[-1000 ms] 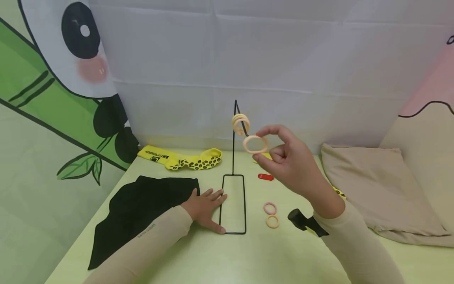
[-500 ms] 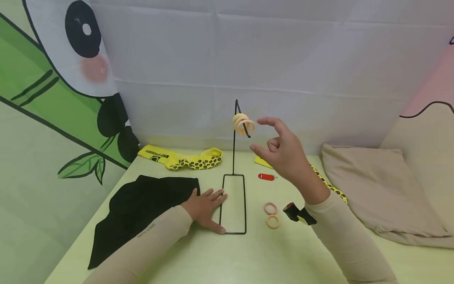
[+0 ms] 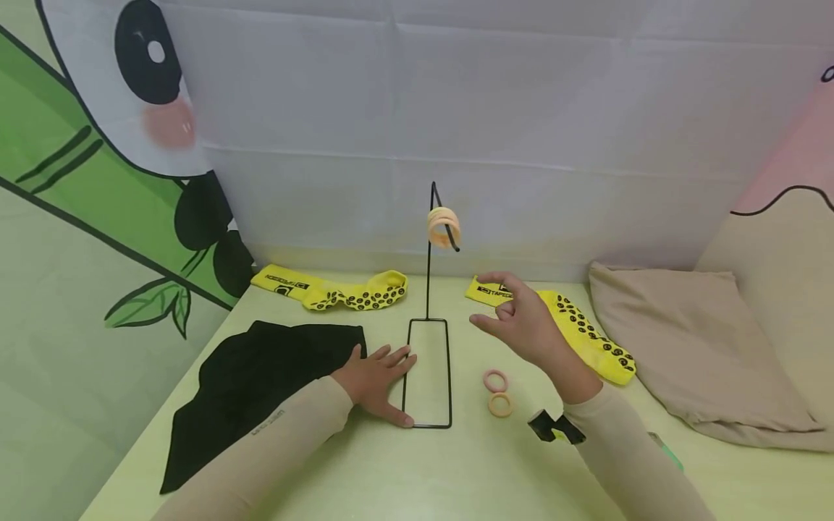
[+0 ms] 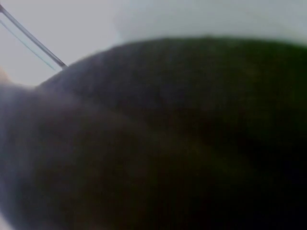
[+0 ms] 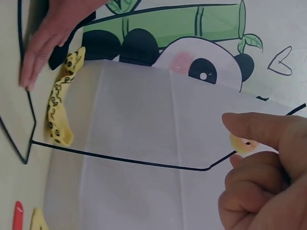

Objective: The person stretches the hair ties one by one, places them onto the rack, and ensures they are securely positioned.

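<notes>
- Head view, black wire stand, one: upright, base lying mid-surface, upper arm sloping towards the person.
- Hung rings, several, pale yellow to peach: threaded on that arm, bunched together short of its tip; exact count cannot be told from where I stand.
- Pink ring, one, and orange ring, one: flat on the surface, right of the base and nearer its front corner, seemingly touching.
- Left hand: fingers spread, palm down, resting across the base's left bar, thumb tip at the front left corner; grips nothing, looks to be steadying the stand.
- Right hand: raised, thumb and forefinger wide apart, other fingers curled, holding nothing; clear of the arm, beyond the two loose rings.
- Yellow socks, two: one along the surface's far edge at left, one right of the stand, partly behind the right forearm.
- Black cloth, left edge; beige cloth, far right corner.
- Step in hand, by my judgement: threading rings on the arm, between one ring and another.
- Next move calls for: lowering to the pink or orange ring, pinching its rim, and offering its hole squarely to the arm's tip, base held firm.
</notes>
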`<control>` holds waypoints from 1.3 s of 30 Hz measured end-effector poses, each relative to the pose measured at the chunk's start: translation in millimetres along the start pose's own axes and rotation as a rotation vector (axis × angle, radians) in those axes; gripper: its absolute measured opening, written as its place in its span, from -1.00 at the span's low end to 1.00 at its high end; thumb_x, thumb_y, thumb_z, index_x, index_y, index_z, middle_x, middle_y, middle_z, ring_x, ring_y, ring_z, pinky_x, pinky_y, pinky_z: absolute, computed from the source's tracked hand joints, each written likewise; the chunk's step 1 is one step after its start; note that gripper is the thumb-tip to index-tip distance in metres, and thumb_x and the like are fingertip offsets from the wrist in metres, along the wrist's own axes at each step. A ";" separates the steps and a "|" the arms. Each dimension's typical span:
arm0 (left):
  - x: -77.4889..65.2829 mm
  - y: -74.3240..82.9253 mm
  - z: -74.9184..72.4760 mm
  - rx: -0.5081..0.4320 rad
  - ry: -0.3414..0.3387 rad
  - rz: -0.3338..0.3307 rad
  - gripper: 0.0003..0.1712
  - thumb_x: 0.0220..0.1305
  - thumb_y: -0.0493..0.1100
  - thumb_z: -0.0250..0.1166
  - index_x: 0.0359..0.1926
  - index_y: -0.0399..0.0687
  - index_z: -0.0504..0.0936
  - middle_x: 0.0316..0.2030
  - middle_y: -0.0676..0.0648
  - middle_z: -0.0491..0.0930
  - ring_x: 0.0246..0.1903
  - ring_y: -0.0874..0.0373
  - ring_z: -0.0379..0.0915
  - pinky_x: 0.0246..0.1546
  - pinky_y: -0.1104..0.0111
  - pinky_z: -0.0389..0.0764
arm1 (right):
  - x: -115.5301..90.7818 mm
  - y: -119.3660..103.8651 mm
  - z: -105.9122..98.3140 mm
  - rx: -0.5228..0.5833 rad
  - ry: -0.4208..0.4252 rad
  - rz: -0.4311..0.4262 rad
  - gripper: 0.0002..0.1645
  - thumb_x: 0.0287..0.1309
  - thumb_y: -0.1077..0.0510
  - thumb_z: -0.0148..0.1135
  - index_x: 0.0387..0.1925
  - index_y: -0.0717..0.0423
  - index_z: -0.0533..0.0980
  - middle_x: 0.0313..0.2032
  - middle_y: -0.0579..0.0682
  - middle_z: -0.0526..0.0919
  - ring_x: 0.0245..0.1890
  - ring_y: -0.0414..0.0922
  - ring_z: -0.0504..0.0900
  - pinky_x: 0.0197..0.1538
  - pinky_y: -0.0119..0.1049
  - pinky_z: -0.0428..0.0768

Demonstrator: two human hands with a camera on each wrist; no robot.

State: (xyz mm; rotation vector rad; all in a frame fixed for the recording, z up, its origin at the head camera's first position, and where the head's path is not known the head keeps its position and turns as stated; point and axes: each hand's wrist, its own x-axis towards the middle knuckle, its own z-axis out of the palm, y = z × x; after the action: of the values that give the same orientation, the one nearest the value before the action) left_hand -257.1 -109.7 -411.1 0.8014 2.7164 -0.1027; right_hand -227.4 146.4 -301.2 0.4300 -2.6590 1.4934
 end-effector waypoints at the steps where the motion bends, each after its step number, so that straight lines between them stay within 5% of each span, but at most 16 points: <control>1: 0.0 -0.2 0.3 0.002 -0.003 -0.001 0.25 -0.23 0.63 0.13 0.44 0.23 -0.05 0.46 0.10 -0.13 0.43 -0.03 -0.17 0.24 -0.27 -0.10 | -0.2 6.8 2.0 0.008 -0.015 0.017 -0.35 0.01 0.19 0.34 0.16 0.01 0.33 -0.79 -0.17 0.01 -0.76 -0.25 -0.02 -0.65 -0.37 0.13; 10: 0.2 -0.5 -0.8 0.002 -0.012 -0.005 0.26 -0.23 0.64 0.12 0.45 0.24 -0.07 0.46 0.10 -0.15 0.44 -0.03 -0.19 0.25 -0.27 -0.12 | 2.8 64.1 3.3 0.039 -0.153 0.216 -0.39 0.00 0.19 0.34 0.13 -0.06 0.37 -0.78 -0.16 0.09 -0.77 -0.21 0.02 -0.68 -0.39 0.06; 21: -1.6 0.7 -2.3 -0.016 -0.011 -0.001 0.25 -0.22 0.62 0.15 0.45 0.22 -0.06 0.46 0.09 -0.14 0.43 -0.05 -0.18 0.25 -0.27 -0.11 | 11.2 129.5 -1.3 0.091 -0.427 0.417 -0.35 -0.04 0.34 0.24 0.16 0.07 0.36 -0.81 -0.16 0.08 -0.80 -0.24 -0.04 -0.72 -0.44 0.00; 28: -3.0 1.2 -4.0 -0.015 -0.006 0.005 0.24 -0.21 0.61 0.16 0.45 0.21 -0.05 0.46 0.08 -0.13 0.43 -0.05 -0.17 0.24 -0.28 -0.11 | 14.8 144.0 4.2 -0.001 -0.485 0.511 -0.35 -0.20 0.44 0.20 0.01 -0.07 0.47 -0.78 -0.15 0.08 -0.81 -0.24 -0.01 -0.72 -0.45 0.01; 39: -1.3 0.4 -2.8 -0.011 -0.012 0.002 0.26 -0.22 0.62 0.15 0.45 0.23 -0.06 0.46 0.09 -0.14 0.43 -0.05 -0.18 0.24 -0.28 -0.10 | 17.0 143.8 15.3 -0.031 -0.518 0.518 -0.44 -0.17 0.44 0.22 -0.08 -0.05 0.49 -0.73 -0.13 0.19 -0.80 -0.24 0.03 -0.71 -0.45 0.01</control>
State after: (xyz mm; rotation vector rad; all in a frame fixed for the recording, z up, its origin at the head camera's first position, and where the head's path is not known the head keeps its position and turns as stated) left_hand -256.6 -109.6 -408.1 0.7976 2.7027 -0.0923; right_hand -281.4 200.5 -425.1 0.1350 -3.3980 1.6340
